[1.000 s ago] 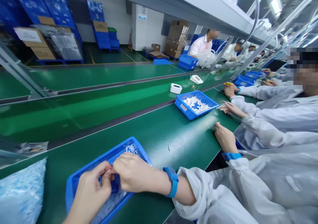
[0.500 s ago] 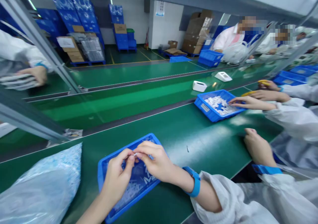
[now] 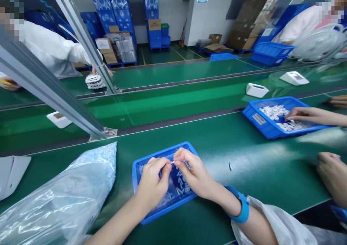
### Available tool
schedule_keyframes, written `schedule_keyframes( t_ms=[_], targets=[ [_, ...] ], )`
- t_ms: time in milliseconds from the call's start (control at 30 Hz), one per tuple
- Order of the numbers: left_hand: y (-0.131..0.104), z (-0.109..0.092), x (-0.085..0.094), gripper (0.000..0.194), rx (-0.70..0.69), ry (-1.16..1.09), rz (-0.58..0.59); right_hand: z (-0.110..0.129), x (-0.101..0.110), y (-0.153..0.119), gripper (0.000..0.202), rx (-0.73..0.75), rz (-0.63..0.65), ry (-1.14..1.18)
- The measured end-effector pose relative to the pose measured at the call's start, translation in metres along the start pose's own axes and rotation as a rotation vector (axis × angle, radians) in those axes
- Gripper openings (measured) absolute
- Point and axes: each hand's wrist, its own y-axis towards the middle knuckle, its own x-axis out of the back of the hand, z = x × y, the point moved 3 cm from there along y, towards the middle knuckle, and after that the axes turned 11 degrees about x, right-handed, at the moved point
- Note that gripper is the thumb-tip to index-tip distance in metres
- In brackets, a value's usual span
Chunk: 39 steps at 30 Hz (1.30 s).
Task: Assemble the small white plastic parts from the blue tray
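Note:
Over a blue plastic bin (image 3: pixel 162 216), my two hands meet with fingertips pinched on one small white piece (image 3: pixel 172 162). My left hand (image 3: pixel 154 180) grips its left end between thumb and forefinger. The other end is pinched by my right hand (image 3: pixel 193 172), which wears a blue wristband (image 3: pixel 240 205). The piece is too small to make out its exact kind. Small white parts (image 3: pixel 183 181) lie loose in the bin below, and small clear-looking bits are in its near left part. My fingers hide some of the bin's contents.
A clear bag of pale blue and white bits (image 3: pixel 81 183) lies at left. Another blue bin of white parts (image 3: pixel 260 122) stands at right, with a co-worker's hand (image 3: pixel 306 114) in it. A metal post (image 3: pixel 81 35) rises at left. A small dark sliver (image 3: pixel 230 166) lies on the green surface.
The view has turned left, so things appear farther right. Both my hands still pinch the small piece over the bin. Across the line, a co-worker's stack of white parts is now lower by the post.

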Motion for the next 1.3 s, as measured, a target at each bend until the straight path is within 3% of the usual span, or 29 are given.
schedule_keyframes(
  t_ms=[200, 333, 700, 867, 967, 1133, 1300],
  targets=[
    [-0.004, -0.004, 0.001, 0.027, -0.217, 0.023, -0.138, 0.002, -0.004, -0.002, 0.02, -0.05, 0.074, 0.056],
    [-0.006, -0.006, -0.001, 0.029, -0.269, 0.082, -0.153, 0.003, -0.006, -0.003, 0.021, -0.066, 0.101, 0.071],
    [-0.008, -0.005, -0.004, 0.03, -0.247, 0.1, -0.215, 0.002, -0.011, -0.002, 0.021, -0.059, 0.144, 0.018],
    [-0.008, -0.009, 0.002, 0.025, -0.265, 0.019, -0.225, 0.003, -0.008, -0.001, 0.017, -0.006, -0.01, 0.122],
    [-0.008, -0.007, 0.005, 0.017, -0.207, -0.058, -0.187, 0.003, -0.005, -0.002, 0.014, 0.064, -0.109, 0.108],
    [-0.008, -0.004, 0.007, 0.018, -0.146, -0.092, -0.174, 0.006, -0.003, -0.002, 0.015, 0.126, -0.08, 0.075],
    [-0.008, -0.006, 0.008, 0.014, -0.189, -0.097, -0.243, 0.009, -0.001, -0.001, 0.013, 0.131, -0.082, -0.001]
  ],
)
